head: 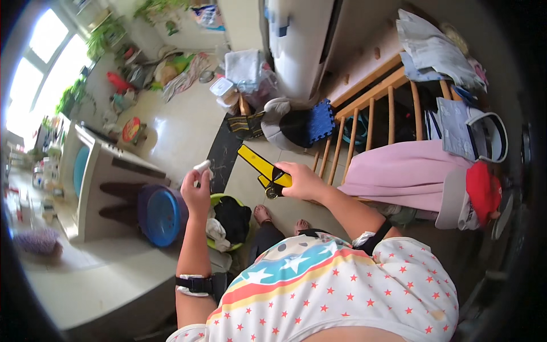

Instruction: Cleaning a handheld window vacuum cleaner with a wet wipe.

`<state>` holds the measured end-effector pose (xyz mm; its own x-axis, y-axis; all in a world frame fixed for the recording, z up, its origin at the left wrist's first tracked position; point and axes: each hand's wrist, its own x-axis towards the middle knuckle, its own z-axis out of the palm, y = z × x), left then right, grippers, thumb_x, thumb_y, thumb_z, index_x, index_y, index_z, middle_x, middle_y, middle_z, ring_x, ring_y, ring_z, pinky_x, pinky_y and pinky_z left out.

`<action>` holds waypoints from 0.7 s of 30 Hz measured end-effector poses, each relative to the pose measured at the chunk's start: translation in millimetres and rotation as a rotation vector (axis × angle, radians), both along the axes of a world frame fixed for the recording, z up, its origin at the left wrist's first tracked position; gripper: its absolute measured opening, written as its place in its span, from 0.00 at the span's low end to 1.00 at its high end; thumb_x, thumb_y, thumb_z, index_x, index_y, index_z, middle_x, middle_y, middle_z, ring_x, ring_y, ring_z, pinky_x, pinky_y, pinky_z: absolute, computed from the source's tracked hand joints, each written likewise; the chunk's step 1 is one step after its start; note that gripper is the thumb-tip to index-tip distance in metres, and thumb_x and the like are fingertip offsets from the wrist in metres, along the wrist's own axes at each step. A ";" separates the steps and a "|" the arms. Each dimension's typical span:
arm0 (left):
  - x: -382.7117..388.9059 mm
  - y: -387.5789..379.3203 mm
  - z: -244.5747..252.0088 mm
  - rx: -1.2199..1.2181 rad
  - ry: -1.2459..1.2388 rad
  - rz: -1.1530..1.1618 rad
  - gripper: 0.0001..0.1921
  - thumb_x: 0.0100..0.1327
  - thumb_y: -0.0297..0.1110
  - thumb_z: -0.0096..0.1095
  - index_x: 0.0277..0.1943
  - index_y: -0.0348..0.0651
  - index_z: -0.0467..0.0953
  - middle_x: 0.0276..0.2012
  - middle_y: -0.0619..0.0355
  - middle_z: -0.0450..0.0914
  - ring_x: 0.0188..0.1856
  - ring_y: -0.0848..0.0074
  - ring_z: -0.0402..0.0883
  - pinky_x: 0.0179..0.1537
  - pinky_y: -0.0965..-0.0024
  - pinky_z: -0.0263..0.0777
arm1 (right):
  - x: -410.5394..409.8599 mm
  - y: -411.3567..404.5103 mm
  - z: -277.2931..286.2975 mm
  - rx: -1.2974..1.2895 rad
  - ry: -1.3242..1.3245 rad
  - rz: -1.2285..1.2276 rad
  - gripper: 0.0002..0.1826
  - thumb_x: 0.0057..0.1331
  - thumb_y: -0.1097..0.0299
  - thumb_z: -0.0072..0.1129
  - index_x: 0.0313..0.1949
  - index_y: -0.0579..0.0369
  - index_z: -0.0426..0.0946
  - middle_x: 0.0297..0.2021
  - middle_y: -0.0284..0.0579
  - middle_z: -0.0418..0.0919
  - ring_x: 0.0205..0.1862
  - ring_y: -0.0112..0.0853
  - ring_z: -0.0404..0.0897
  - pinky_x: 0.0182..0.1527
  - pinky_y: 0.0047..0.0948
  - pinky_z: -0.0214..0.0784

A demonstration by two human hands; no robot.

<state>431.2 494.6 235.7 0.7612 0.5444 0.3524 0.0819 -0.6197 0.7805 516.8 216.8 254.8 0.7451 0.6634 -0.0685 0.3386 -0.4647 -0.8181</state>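
My right hand (300, 180) grips a flat yellow object with black edges (261, 163), which has a round dark piece at its lower end; its exact kind I cannot tell. Between the thumb and fingers of my left hand (197, 188) is a small wad of white material (202, 166), perhaps tissue or cloth. The hands are apart, raised in front of my body. Below them on the floor stands a green basin (243, 207) holding black cloth (232, 218) and white cloth (217, 234).
A purple tub with a blue basin (160, 217) is beside the counter (111, 295) at left. On the right, a wooden slatted rack (391, 115) carries a pink cloth (397, 175). A blue foam mat (320, 121) and grey round item (273, 124) lie ahead. A low stool (133, 130) stands farther off.
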 end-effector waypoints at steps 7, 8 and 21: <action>145.5 -10.8 68.1 0.118 -0.148 -0.527 0.08 0.54 0.30 0.62 0.34 0.35 0.74 0.31 0.49 0.76 0.35 0.58 0.76 0.37 0.65 0.69 | 45.9 24.0 24.9 -0.091 -0.047 0.080 0.30 0.43 0.72 0.60 0.51 0.60 0.69 0.49 0.51 0.71 0.52 0.44 0.70 0.55 0.32 0.61; 159.3 -14.8 69.8 0.129 -0.061 -0.646 0.08 0.54 0.30 0.62 0.34 0.36 0.74 0.32 0.49 0.76 0.36 0.57 0.76 0.38 0.64 0.69 | 52.0 26.2 27.2 -0.115 -0.083 0.056 0.30 0.43 0.72 0.60 0.50 0.56 0.69 0.46 0.49 0.72 0.50 0.44 0.71 0.52 0.35 0.64; 279.1 -51.0 86.1 0.425 0.695 -1.138 0.18 0.53 0.47 0.63 0.41 0.42 0.78 0.29 0.52 0.79 0.33 0.59 0.78 0.35 0.63 0.70 | 157.0 14.1 58.5 -0.254 -0.272 -0.179 0.24 0.41 0.74 0.60 0.43 0.50 0.76 0.40 0.40 0.72 0.37 0.41 0.77 0.40 0.36 0.70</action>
